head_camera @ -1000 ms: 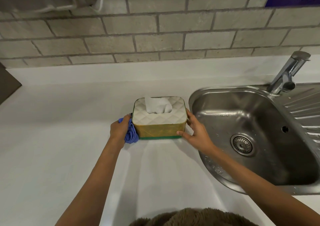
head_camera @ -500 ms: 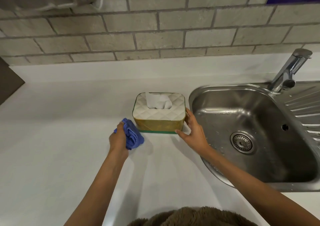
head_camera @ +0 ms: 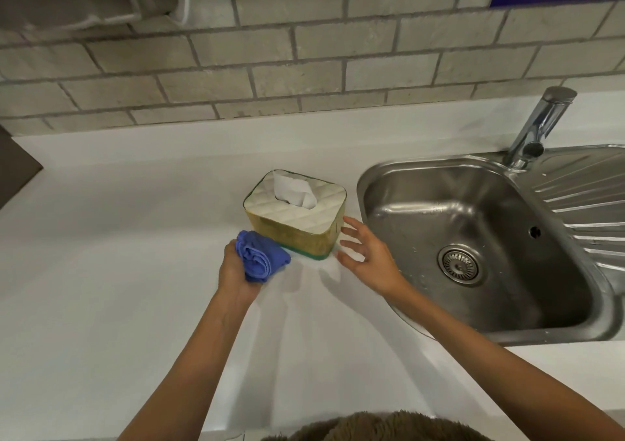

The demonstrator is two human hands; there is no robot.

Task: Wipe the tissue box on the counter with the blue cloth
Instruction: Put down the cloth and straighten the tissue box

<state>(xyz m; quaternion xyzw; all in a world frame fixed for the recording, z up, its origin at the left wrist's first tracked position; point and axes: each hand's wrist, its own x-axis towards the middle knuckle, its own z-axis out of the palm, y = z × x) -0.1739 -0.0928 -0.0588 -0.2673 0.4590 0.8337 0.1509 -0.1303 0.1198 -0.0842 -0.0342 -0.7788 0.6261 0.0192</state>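
Note:
The tissue box (head_camera: 297, 234) has a white quilted top, gold sides and a green base, with a white tissue poking out. It stands on the white counter (head_camera: 135, 271), turned at an angle beside the sink. My left hand (head_camera: 233, 271) grips the bunched blue cloth (head_camera: 260, 258), which sits just off the box's front left corner at the green base. My right hand (head_camera: 368, 254) hovers with fingers spread next to the box's right front corner, and I cannot tell whether the fingertips touch it.
A stainless steel sink (head_camera: 480, 248) with a drain, a ribbed draining board and a tap (head_camera: 537, 126) lies right of the box. A grey brick wall (head_camera: 304, 51) backs the counter. A dark object (head_camera: 17, 166) sits at the left edge.
The box has turned so its right end points toward me. My right hand has let go and opened its fingers. My left hand has shifted the cloth slightly toward the box's front corner.

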